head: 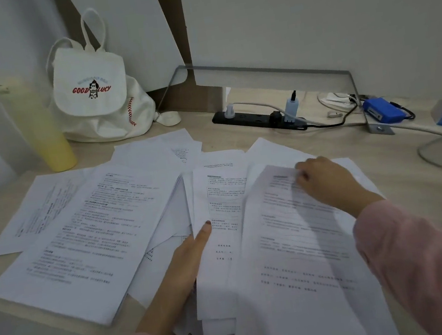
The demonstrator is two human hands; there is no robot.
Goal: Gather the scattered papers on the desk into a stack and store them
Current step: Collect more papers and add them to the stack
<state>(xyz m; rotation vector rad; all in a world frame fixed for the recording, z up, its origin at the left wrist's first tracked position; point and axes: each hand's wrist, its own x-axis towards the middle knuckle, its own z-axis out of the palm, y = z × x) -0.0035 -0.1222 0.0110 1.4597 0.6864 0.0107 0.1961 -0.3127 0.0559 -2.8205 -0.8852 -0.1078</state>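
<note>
Pink sleeves frame the bottom of the view, and between them a large printed front sheet (pixel 299 270) lies tilted over the near edge of the desk (pixel 337 136). The right hand (pixel 326 181) rests on this sheet's far end with its fingers curled down onto the paper. Blur hides whether they pinch the edge or only press on it, but the pose suits dragging the sheet toward the others. The left hand (pixel 183 269) grips the middle bundle (pixel 222 246) at its left edge, with the thumb (pixel 203 231) flat on top and the fingers tucked out of sight beneath. It probably holds these pages together as a base that loose pages can be slid onto. The papers are still fanned across the desk. A thick pile (pixel 81 235) lies to the left with a single page (pixel 38 210) poking out beyond it, and more sheets (pixel 152 151) are spread farther back. Gathering looks to be at an early stage, with no squared stack yet. At the back, clear of the papers, stand a yellow bottle (pixel 35 125) and a white backpack (pixel 90 94). A power strip (pixel 258 119) with plugged cables runs along the wall to the right. Nothing shows where the stack is to be stored.
</note>
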